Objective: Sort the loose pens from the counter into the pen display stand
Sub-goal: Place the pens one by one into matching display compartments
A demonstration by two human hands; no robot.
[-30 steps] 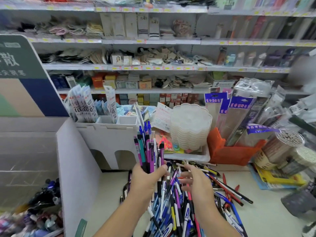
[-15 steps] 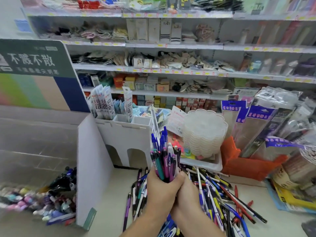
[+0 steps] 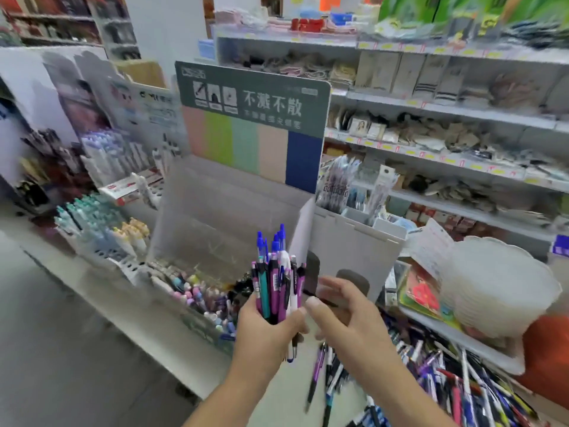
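My left hand (image 3: 267, 331) grips an upright bundle of pens (image 3: 275, 278), purple, teal, white and blue-capped, just in front of the pen display stand (image 3: 215, 217). That stand is a white cardboard box with a dark green header, and several pens lie in its front tray (image 3: 197, 295). My right hand (image 3: 345, 315) hovers beside the bundle with fingers spread, apart from it and holding nothing. A heap of loose pens (image 3: 431, 383) covers the counter at the lower right.
A white castle-shaped cardboard holder (image 3: 354, 241) stands right of the stand. A stack of clear plastic trays (image 3: 498, 288) and an orange bin (image 3: 548, 349) sit at the right. More pen racks (image 3: 101, 229) fill the left. Stocked shelves (image 3: 431, 118) rise behind.
The view swung left toward the stand. My left hand carried the bundle leftward in front of it. My right hand, which was wrapped around the bundle, let go and opened.
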